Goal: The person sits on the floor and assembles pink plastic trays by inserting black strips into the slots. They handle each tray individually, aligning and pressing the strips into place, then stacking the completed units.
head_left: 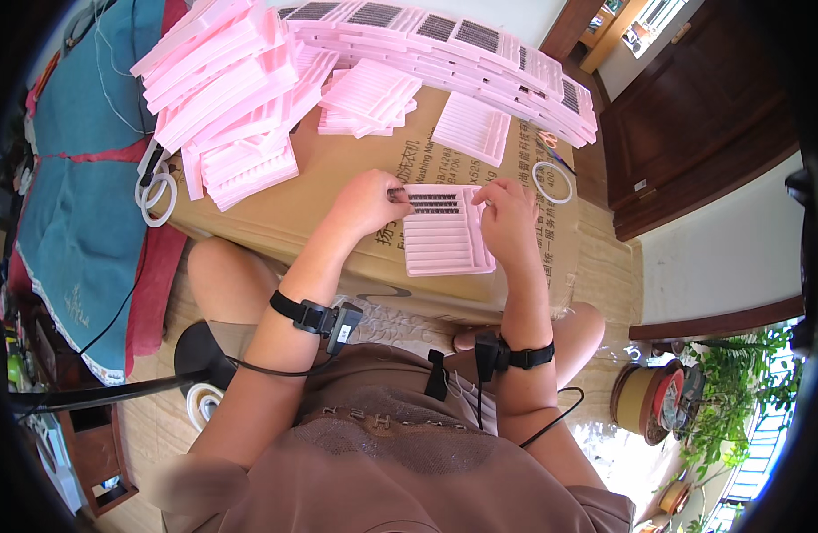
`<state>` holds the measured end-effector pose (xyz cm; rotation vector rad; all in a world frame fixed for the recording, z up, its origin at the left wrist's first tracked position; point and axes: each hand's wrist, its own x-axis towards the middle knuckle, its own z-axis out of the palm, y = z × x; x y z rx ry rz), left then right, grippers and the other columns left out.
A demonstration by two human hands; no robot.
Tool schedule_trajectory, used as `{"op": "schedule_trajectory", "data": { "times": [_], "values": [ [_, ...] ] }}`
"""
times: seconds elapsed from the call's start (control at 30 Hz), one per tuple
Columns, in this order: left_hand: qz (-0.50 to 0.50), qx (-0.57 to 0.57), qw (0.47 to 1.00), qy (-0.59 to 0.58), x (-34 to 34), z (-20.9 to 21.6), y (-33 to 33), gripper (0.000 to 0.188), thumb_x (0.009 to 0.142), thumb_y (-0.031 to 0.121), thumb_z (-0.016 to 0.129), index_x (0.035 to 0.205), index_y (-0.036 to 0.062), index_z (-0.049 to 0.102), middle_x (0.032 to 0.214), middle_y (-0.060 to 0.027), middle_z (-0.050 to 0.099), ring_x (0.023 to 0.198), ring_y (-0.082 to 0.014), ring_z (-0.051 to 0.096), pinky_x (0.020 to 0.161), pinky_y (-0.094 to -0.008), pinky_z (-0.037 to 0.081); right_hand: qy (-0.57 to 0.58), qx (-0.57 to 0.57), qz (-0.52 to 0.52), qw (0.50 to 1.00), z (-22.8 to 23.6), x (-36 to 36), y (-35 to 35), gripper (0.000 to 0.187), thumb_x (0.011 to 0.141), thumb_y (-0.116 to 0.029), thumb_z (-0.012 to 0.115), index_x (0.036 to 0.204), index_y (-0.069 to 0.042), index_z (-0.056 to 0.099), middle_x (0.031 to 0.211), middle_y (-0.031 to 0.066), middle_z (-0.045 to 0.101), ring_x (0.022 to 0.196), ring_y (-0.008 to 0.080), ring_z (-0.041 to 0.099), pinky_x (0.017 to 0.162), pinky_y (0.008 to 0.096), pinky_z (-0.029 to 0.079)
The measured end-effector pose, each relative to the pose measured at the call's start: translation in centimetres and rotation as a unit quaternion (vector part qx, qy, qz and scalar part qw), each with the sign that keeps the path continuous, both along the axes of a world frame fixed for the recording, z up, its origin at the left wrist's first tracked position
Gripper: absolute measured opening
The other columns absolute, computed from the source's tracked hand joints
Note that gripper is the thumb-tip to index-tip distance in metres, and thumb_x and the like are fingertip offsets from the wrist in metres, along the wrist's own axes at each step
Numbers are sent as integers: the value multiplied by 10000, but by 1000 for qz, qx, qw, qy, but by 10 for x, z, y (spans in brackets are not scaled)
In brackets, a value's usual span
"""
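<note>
A pink slotted tray (440, 249) lies on a cardboard box in front of me. Black lash strips (435, 203) fill its upper slots, while the lower slots show bare pink ridges. At the tray's upper left corner, my left hand (373, 206) is closed, thumb and fingers pinching a small dark piece that looks like the end of a lash strip. My right hand (508, 218) is curled over the upper right edge, its fingertips bent together by the side compartment. Whatever sits between those right fingers is too small to make out.
The cardboard box (338, 169) serves as the work surface. Pink trays stand in a tall leaning stack (240, 98) at left; lash-filled ones (480, 53) line the back. A loose tray (471, 129), scissors (548, 140) and a white ring (553, 182) lie beyond my right hand.
</note>
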<state>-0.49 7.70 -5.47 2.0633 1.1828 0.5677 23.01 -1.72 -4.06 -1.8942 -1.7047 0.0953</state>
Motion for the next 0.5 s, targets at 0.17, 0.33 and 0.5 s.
{"op": "schedule_trajectory", "data": {
  "times": [0.17, 0.33, 0.5],
  "values": [
    [11, -14, 1000, 13, 0, 2, -1, 186, 772, 200, 825, 837, 37, 764, 751, -134, 708, 675, -235, 663, 665, -370, 517, -57, -9, 31, 998, -9, -25, 2, 174, 865, -65, 604, 907, -153, 748, 1240, 78, 611, 1243, 329, 500, 1052, 509, 357],
    [5, -21, 1000, 10, -4, -7, 1, 184, 819, 185, 812, 911, 35, 762, 815, -102, 740, 702, -200, 664, 683, -339, 516, -74, 31, 87, 993, -20, -62, 6, 182, 868, -75, 605, 908, -167, 757, 1241, 68, 609, 1246, 320, 502, 1058, 498, 362],
    [24, -182, 954, -236, -20, -10, 4, 279, 1025, 294, 639, 1085, 38, 730, 799, 10, 646, 691, -146, 609, 668, -286, 492, -79, 16, 93, 992, -19, -66, 9, 214, 848, -56, 621, 921, -192, 769, 1246, 46, 614, 1247, 301, 510, 1056, 497, 366]
  ]
}}
